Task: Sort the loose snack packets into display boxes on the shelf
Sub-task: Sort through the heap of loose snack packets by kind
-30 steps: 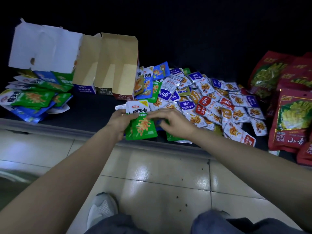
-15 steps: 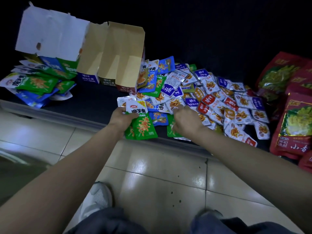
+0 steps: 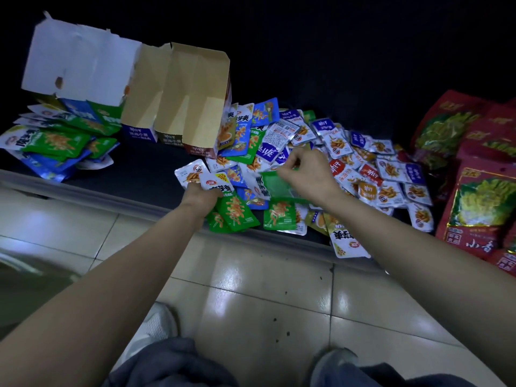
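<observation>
Starting with the labels, a yellow "20%" badge was noted on the top packet of the stack of green packets (image 3: 237,212), above Chinese characters. The characters "小香" were read on the nearest of the red bags (image 3: 474,208) at the right of the shelf (image 3: 134,169). Other print in the heap of loose packets (image 3: 363,163) was too small or inverted to be read with confidence.

The left hand (image 3: 199,195) was found at the shelf's front edge, fingers curled round the stack, which was held fanned and tilted. The right hand (image 3: 307,174) was recorded over the heap, fingers bent, thumb and forefinger pinching the upper edge of a single green packet (image 3: 275,182) lying among the others.

The brown display boxes (image 3: 192,107) were observed upright at the back, flaps raised, with packets leaning against their right side. A white box (image 3: 81,57) was noted to their left above a second pile (image 3: 55,143) of green and blue packets.
</observation>
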